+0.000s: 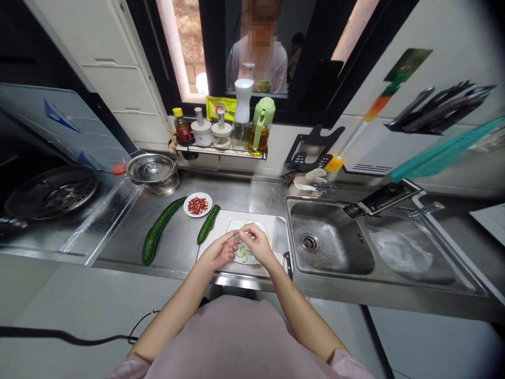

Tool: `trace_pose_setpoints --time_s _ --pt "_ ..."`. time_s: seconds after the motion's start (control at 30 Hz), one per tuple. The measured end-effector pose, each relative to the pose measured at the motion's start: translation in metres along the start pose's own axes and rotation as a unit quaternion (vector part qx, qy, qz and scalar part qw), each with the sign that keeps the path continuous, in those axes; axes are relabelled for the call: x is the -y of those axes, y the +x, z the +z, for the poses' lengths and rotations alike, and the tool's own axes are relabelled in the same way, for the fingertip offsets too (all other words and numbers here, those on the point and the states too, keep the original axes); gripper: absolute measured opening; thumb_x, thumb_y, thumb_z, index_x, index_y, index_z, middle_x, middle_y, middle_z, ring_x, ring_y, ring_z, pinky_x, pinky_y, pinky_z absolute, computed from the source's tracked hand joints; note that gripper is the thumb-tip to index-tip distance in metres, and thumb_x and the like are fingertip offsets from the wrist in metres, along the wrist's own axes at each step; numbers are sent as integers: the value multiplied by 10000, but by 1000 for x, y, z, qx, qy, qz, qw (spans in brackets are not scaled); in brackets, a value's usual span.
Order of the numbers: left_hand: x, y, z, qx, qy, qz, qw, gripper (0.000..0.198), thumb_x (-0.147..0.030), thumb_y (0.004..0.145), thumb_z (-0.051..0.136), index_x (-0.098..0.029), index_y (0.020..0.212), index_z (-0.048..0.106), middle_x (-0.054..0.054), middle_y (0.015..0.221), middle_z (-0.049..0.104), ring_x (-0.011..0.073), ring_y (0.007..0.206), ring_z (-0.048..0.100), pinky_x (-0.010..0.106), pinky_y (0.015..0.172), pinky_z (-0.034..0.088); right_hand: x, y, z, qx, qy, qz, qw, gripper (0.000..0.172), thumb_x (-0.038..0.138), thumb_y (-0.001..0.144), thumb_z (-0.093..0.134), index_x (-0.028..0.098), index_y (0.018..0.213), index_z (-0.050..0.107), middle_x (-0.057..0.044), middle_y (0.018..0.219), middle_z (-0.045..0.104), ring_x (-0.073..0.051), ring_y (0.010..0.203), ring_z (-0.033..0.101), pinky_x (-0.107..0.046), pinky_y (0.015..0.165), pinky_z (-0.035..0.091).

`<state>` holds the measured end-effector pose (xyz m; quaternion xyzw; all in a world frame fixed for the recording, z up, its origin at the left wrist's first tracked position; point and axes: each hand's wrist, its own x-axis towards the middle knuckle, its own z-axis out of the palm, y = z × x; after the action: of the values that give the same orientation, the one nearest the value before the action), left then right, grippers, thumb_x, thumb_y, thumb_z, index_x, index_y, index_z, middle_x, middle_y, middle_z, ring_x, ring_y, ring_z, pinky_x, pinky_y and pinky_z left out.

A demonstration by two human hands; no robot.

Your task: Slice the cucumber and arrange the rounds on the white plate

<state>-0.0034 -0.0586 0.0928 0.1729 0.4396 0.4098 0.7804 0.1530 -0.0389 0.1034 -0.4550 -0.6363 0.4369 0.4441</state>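
My left hand (221,251) is palm up with its fingers curled, over the left side of a white plate (258,257). My right hand (256,243) pinches thumb and fingers together, its tips meeting those of the left. Whatever is between the fingertips is too small to make out. Pale green cucumber slices (243,255) lie fanned on the plate below, partly hidden by the hands. The plate rests on a white cutting board (224,267). A cut piece of cucumber (208,225) lies at the board's left edge. On the right of the board is a cleaver (280,234).
A whole cucumber (160,231) and a dish of chopped red chillies (198,205) lie to the left. A sink (331,237) borders the board on the right. Seasoning bottles stand on a rack (221,152) behind; a metal pot (153,171) stands back left.
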Motion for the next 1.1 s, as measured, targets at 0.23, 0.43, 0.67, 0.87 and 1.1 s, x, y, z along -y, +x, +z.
trace_pose_setpoints --time_s 0.23,0.43,0.67,0.87,1.1 --pt "-4 0 -1 6 -22 42 999 568 -222 646 805 -220 1164 571 -1 824 630 38 587 538 120 459 323 -5 -2 -1 -5 -14 6 1000 220 415 836 571 211 775 628 -30 832 597 -136 699 498 -271 666 430" --pt "-3 0 3 -30 40 109 993 659 -272 566 833 -195 1175 594 -42 716 556 39 573 492 148 487 298 -9 -4 2 -1 -13 44 999 230 422 821 571 202 793 632 -21 795 620 -128 660 487 -262 655 429" --pt "-1 2 4 -78 131 206 967 649 -306 574 791 -171 1169 569 -31 733 599 53 571 475 179 543 334 -13 -3 5 -5 -2 83 997 242 432 785 591 197 737 619 -11 731 616 -122 616 487 -254 620 425" --pt "2 5 5 -86 156 247 952 596 -311 617 765 -173 1164 571 -11 790 610 59 608 495 192 629 389 -19 -2 8 -5 39 125 991 272 460 753 618 189 735 607 7 646 580 -110 565 485 -233 549 420" --pt "5 9 5 -111 186 278 936 499 -279 643 750 -166 1113 625 -11 807 565 49 591 461 183 597 396 -22 3 11 5 92 198 976 290 463 703 654 189 684 562 37 588 547 -91 467 496 -224 477 417"
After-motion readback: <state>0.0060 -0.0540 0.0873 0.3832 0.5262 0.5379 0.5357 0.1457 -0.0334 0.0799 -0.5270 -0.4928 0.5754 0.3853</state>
